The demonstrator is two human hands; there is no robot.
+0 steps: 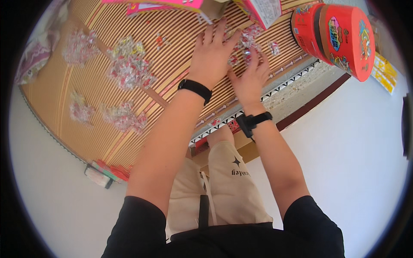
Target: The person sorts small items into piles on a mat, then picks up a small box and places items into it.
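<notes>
My left hand (pixel 211 54) lies palm down over a striped bamboo mat (pixel 174 80), its fingers spread and pointing at an opened cardboard box. Just to its right, my right hand (pixel 253 74) reaches with bent fingers into a loose heap of small clear-wrapped pieces (pixel 250 35) with red and white colouring. The fingertips touch or nearly touch the heap; whether they grip a piece cannot be told. One wrapped piece (pixel 274 48) lies apart, right of my right hand. Part of the heap is hidden behind my left fingers.
Several piles of wrapped pieces (pixel 130 71) lie on the left. A pink box (pixel 261 13) stands open at the far edge. A red drum-shaped container (pixel 348 42) is at the right, near a yellow packet (pixel 384 74). A patterned bag (pixel 37 61) is at far left.
</notes>
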